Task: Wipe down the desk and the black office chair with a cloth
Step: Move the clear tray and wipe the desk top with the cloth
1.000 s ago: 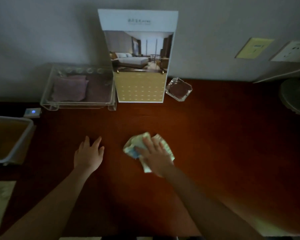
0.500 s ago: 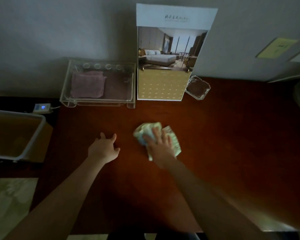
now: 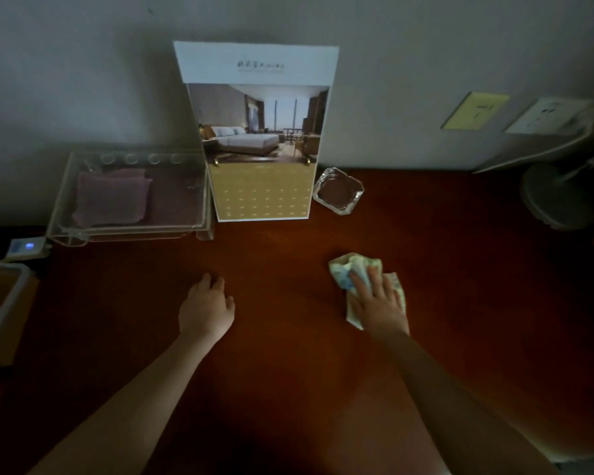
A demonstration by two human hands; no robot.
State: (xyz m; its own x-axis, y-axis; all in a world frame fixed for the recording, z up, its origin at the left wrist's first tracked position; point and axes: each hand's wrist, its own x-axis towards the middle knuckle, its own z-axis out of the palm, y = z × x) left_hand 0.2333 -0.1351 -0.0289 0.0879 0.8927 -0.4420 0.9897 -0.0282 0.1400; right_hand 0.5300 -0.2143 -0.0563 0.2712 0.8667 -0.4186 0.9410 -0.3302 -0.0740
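The person's right hand (image 3: 379,305) lies flat on the cloth (image 3: 352,269), fingers straight and spread, pressing it onto the desk (image 3: 288,389); it does not curl round the fabric. The cloth is pale, with green and blue patches, and crumpled; it sits right of the desk's middle, its far end bunched ahead of the fingertips and a corner showing at each side of the palm. The left hand (image 3: 206,310) rests on the desk well apart from the cloth, palm down, fingers relaxed and a little bent at the tips; it holds nothing. Both forearms are bare and reach in from the near edge.

Along the back, against the wall (image 3: 83,80), a card (image 3: 258,138) stands upright; it shows a photo of a bedroom above a gold panel. Just right of it sits a glass ashtray (image 3: 338,192), near the card's lower corner; whether the two touch cannot be told. Left of the card is a clear tray (image 3: 127,230) holding a folded pink towel (image 3: 112,197); the tray's right end is just beside the card. A small device (image 3: 26,246) with a blue light lies left of the tray; a bin (image 3: 4,299) stands beyond the desk's left edge. At the far right is a round base (image 3: 556,200); a yellow note (image 3: 474,111) and a socket (image 3: 556,114) are on the wall above it. The room is dim.
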